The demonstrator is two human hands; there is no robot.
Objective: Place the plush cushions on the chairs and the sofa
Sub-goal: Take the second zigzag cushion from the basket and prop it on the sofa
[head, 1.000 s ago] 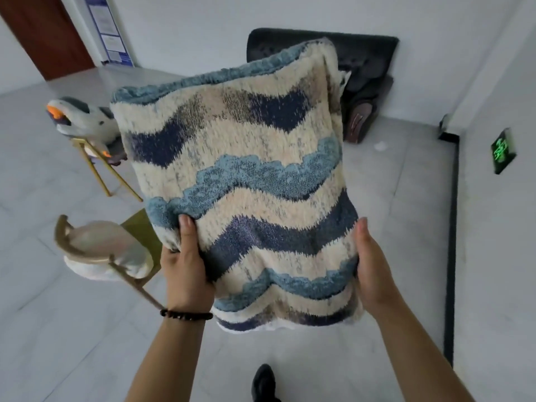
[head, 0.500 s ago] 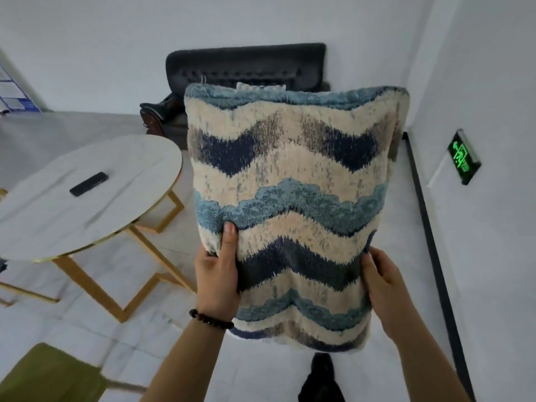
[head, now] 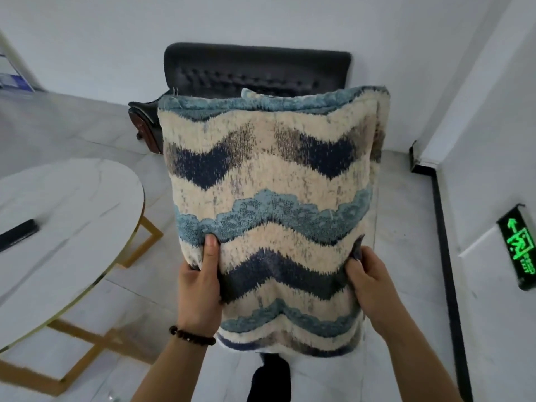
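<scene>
Front and centre, two hands hold one cushion between them. The left hand [head: 198, 288], with a single dark beaded bracelet [head: 191, 336] on its wrist, clasps the lower left edge with its thumb laid flat on the front face and its fingers hidden behind. The right hand [head: 374, 288] grips the lower right edge, bunching the fabric at the thumb. The square plush cushion [head: 272, 198], cream with wavy bands of navy and light blue, is held upright in the air, clear of any seat. It blocks most of the one black tufted leather sofa [head: 255, 71] behind it, so the sofa's seat cannot be seen. A pale corner [head: 249, 92] pokes up just above the cushion's top edge; what it belongs to cannot be told. Below the cushion shows one black shoe [head: 269, 378]. To the left stands one round white marble-look worktop [head: 72, 213] with a gold rim on gold legs [head: 139, 245], carrying one flat black oblong object [head: 17, 235]. Pale grey tiles cover the floor [head: 406, 227]. On the right, the white wall has a black skirting strip [head: 446, 256] and one glowing green exit sign [head: 519, 248].
</scene>
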